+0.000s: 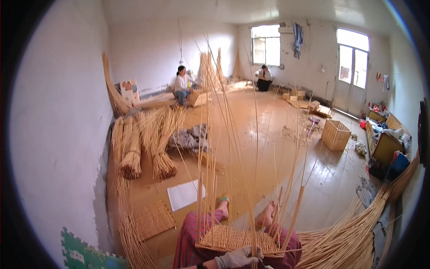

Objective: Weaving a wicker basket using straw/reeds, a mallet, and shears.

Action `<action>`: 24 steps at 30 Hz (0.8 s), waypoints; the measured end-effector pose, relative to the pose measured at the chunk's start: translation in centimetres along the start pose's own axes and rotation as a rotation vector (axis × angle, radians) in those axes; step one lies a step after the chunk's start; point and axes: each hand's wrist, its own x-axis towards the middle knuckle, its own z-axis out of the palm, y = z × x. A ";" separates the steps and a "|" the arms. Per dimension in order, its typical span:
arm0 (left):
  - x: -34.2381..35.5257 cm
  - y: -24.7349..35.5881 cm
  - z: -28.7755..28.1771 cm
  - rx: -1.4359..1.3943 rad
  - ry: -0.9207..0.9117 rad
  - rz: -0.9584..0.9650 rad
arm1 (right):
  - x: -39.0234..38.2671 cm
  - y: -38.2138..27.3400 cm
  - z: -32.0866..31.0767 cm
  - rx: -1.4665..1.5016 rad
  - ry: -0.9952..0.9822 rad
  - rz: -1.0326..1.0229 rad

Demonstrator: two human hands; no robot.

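Note:
A partly woven wicker panel (238,237) rests across my lap, with upright wooden stakes (293,215) at its corners and long thin wicker rods (235,139) rising from it. My left hand (237,258), in a pale grey glove, is at the panel's near edge. Its fingers are closed round a wicker rod (254,224) that stands up in front of it. Just right of that glove, at the bottom rim, a pale sliver may belong to my right hand; its fingers are hidden.
Wicker bundles (131,157) lie left, beside a flat woven panel (154,219) and a white sheet (186,195). Loose rods (345,237) spread at right. A square basket (336,134) stands farther off. Two people (182,85) sit at the back. A cluttered bench (387,143) lines the right wall.

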 end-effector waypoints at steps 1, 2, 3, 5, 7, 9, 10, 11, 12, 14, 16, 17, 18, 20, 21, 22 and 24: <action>-0.1 0.9 0.5 -0.059 0.012 -0.060 | 0.0 1.1 0.4 -0.001 0.001 0.026; -0.1 2.0 0.6 -0.117 0.022 -0.121 | 0.0 2.9 1.0 0.082 0.038 -0.006; 0.0 2.2 0.6 -0.103 0.020 -0.115 | 0.3 4.4 1.5 0.163 0.074 -0.048; 0.2 2.8 0.5 -0.170 0.011 -0.121 | 0.2 3.7 1.4 0.234 0.090 -0.044; 0.4 2.6 0.5 -0.233 0.007 -0.122 | 0.2 2.3 1.0 0.235 0.091 -0.042; 0.6 2.5 0.6 -0.195 -0.074 -0.089 | 0.0 -0.8 0.6 0.200 0.076 -0.090; 0.4 2.7 0.9 -0.202 -0.073 -0.094 | -0.3 -0.1 0.5 0.201 0.075 -0.082; 0.2 3.1 1.0 -0.254 -0.059 -0.077 | -0.4 1.0 0.2 0.280 0.055 -0.026; 0.0 3.8 1.2 -0.306 -0.040 -0.062 | -0.6 1.6 0.2 0.361 0.032 0.031; -0.1 4.8 1.4 -0.358 -0.040 -0.058 | -0.8 -2.2 0.2 0.363 0.039 -0.033; -0.4 5.6 1.9 -0.064 0.024 -0.064 | -1.2 -4.7 0.3 0.166 0.060 -0.040; -0.1 5.9 2.1 -0.020 0.065 -0.083 | -1.1 -5.6 0.4 0.072 0.072 -0.037; 0.4 6.8 2.0 0.026 0.097 -0.105 | -0.8 -6.4 0.4 -0.022 0.088 -0.030; 1.2 9.4 1.1 0.082 0.133 -0.106 | 1.1 -4.6 -0.4 -0.102 0.175 -0.213; 1.8 8.6 0.4 -0.054 0.084 -0.131 | 1.3 -5.7 -1.2 -0.105 0.112 -0.034; 2.8 10.5 -0.3 -0.062 0.051 -0.169 | 1.8 -9.0 -1.8 -0.148 0.137 -0.102; 3.9 10.6 -1.1 -0.136 0.106 -0.124 | 3.1 -10.9 -3.2 -0.329 0.150 -0.229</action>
